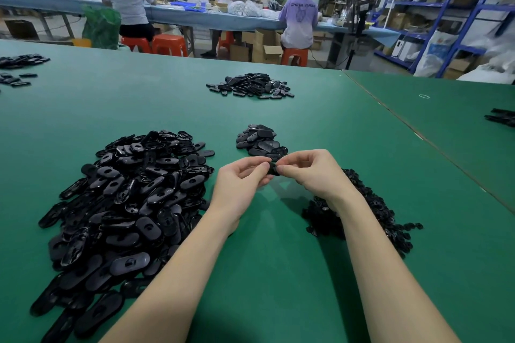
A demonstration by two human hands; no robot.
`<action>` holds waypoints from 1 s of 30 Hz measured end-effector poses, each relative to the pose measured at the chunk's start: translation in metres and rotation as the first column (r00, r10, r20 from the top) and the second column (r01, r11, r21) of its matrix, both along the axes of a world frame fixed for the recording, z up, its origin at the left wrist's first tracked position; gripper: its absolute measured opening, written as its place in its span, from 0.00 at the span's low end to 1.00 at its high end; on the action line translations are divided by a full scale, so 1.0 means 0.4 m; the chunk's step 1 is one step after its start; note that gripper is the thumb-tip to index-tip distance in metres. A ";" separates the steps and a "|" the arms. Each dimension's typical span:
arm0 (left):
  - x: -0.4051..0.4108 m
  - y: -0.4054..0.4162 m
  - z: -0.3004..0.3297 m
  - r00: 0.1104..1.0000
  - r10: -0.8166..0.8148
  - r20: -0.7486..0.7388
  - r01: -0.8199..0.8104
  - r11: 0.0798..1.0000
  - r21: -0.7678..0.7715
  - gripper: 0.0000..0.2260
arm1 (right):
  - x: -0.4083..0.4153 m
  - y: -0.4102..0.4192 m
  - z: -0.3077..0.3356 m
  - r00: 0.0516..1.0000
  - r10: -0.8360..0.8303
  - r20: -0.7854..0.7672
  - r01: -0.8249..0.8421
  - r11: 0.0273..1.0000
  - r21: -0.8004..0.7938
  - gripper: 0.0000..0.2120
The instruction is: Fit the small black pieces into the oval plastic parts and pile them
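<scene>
1. Left hand (242,175) and right hand (308,171) meet at frame centre above the green table (278,273), fingertips facing each other.
2. Both pinch 1 oval plastic part (274,169) between them; left thumb and fingers curl on its 9 o'clock end, right thumb and fingers on its 3 o'clock end.
3. Held part mostly hidden by fingers; only a dark sliver shows. Long axis looks roughly 9-to-3 o'clock, cannot tell for sure, nor which face is up.
4. Cannot tell if a small black piece is already seated in it.
5. Big heap of oval parts (125,203) at 9 o'clock of the hands, spreading down to 7 o'clock; parts lie at mixed angles, some hollow side up, some smooth side up.
6. Heap of small black pieces (362,211) at 4 o'clock of the hands, partly under the right forearm.
7. Small pile (259,140) at 12 o'clock, just beyond the fingertips; most long axes there run about 10-to-4 o'clock.
8. Farther pile (250,86) at 12 o'clock, well apart from the near one.
9. More dark parts at the far left edge (19,69) and far right edge (501,117).
10. Background: 3 people seated on red stools (167,44) at a blue bench (195,15); blue shelving (446,8) at 2 o'clock.
</scene>
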State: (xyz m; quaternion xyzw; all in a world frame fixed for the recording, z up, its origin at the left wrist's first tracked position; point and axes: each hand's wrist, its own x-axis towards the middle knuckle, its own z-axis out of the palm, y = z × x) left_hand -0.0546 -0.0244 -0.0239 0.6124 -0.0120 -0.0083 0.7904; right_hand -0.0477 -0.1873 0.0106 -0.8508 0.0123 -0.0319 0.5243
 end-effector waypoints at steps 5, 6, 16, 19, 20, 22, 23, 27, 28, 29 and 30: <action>-0.001 0.001 -0.005 1.000 -0.014 0.011 0.013 1.000 0.026 0.05 | 0.001 0.005 0.002 1.000 -0.001 0.005 0.001 1.000 -0.014 0.01; -0.001 0.002 -0.005 1.000 -0.013 0.009 0.013 1.000 0.028 0.05 | 0.001 0.007 0.002 1.000 0.001 0.001 -0.001 1.000 -0.019 0.01; -0.002 0.004 -0.006 1.000 -0.019 0.012 0.019 0.998 0.060 0.06 | -0.005 0.007 0.008 0.998 -0.032 -0.058 0.032 0.999 0.007 0.07; -0.002 0.004 -0.004 0.999 -0.037 0.016 0.036 0.997 0.073 0.06 | -0.008 0.002 0.010 0.995 -0.044 -0.094 0.047 0.999 0.026 0.11; -0.002 0.004 -0.003 0.999 -0.044 0.018 0.042 0.996 0.075 0.06 | -0.009 -0.001 0.010 0.993 -0.046 -0.106 0.049 0.998 0.032 0.12; -0.001 0.004 0.001 0.999 -0.047 0.013 0.046 0.997 0.060 0.06 | -0.013 -0.008 0.012 0.991 -0.047 -0.127 0.052 0.998 0.037 0.14; -0.001 0.004 0.003 0.999 -0.049 0.005 0.049 0.998 0.041 0.06 | -0.015 -0.011 0.011 0.990 -0.043 -0.135 0.050 0.998 0.048 0.14; -0.003 0.013 0.014 0.997 -0.065 -0.027 0.064 0.997 -0.034 0.06 | -0.023 -0.005 0.011 0.984 0.040 -0.176 -0.011 0.987 0.162 0.10; -0.004 0.016 0.019 0.996 -0.077 -0.035 0.075 0.996 -0.050 0.06 | -0.026 -0.004 0.011 0.982 0.056 -0.181 -0.022 0.982 0.188 0.09; -0.005 0.020 0.024 0.995 -0.095 -0.042 0.093 0.994 -0.061 0.06 | -0.027 -0.005 0.011 0.981 0.067 -0.180 -0.029 0.978 0.205 0.08; -0.005 0.024 0.029 0.992 -0.115 -0.049 0.112 0.992 -0.060 0.05 | -0.028 -0.007 0.012 0.982 0.072 -0.177 -0.033 0.977 0.212 0.08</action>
